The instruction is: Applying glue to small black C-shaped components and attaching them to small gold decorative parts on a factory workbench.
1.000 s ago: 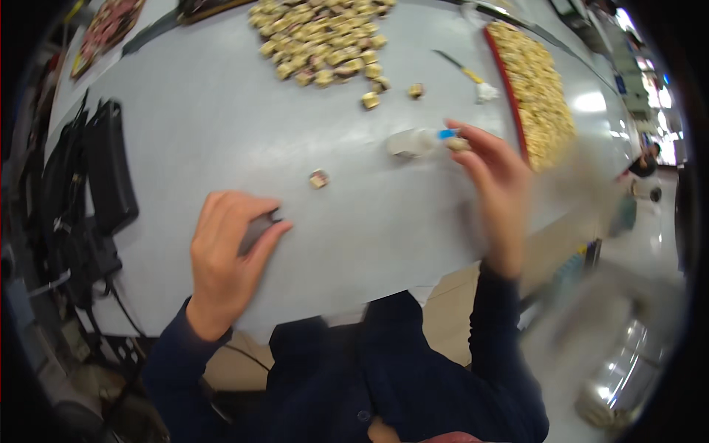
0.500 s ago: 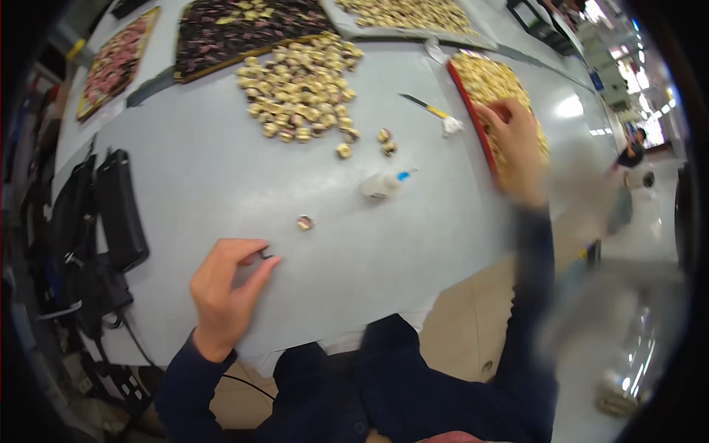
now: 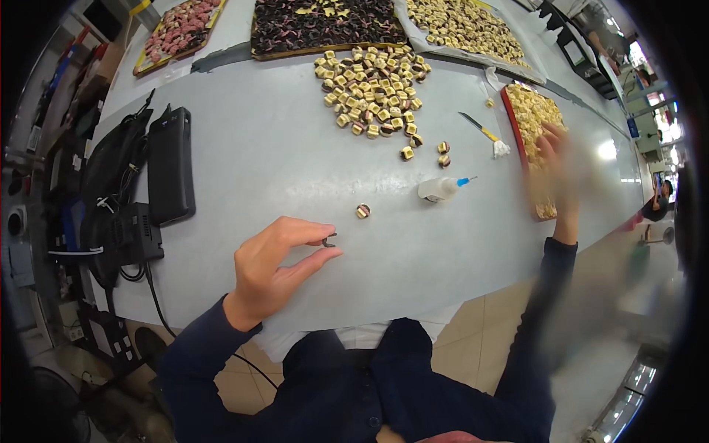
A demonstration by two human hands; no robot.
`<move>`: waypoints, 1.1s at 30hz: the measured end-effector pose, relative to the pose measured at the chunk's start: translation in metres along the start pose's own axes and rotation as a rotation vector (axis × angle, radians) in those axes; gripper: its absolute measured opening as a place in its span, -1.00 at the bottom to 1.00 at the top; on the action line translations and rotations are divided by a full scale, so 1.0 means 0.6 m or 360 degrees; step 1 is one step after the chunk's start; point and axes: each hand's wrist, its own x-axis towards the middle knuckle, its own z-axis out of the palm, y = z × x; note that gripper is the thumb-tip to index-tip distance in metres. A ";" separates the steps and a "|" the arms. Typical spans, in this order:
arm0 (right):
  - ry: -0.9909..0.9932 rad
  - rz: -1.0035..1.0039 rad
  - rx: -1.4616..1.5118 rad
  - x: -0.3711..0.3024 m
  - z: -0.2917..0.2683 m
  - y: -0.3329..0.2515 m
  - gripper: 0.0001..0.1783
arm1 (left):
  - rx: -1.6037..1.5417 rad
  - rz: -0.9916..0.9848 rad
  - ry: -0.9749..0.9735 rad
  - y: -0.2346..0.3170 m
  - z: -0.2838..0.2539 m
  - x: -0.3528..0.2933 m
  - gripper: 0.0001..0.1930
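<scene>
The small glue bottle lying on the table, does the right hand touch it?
Apart. The head view shows the glue bottle lying alone on the table, while the blurred right hand is over the red-edged tray, bare tabletop between them.

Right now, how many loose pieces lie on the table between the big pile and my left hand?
3: two side by side just below the pile, at and, though the second may be two touching; one alone near the left hand.

Red-rimmed tray (image 3: 515, 127), blue-tipped bottle (image 3: 440, 189)
</scene>
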 end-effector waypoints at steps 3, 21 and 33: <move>-0.0001 0.0116 0.0915 -0.016 -0.001 -0.004 -0.69 | -0.0011 0.0039 -0.0050 0.004 -0.001 0.003 -0.65; -0.1044 0.0669 0.1979 -0.278 0.123 -0.278 -0.58 | -0.0226 0.0125 -0.0080 0.011 0.012 -0.015 -0.54; -0.1202 0.0835 0.2246 -0.279 0.170 -0.299 -0.62 | -0.0284 0.0225 0.0010 0.001 0.003 -0.010 -0.54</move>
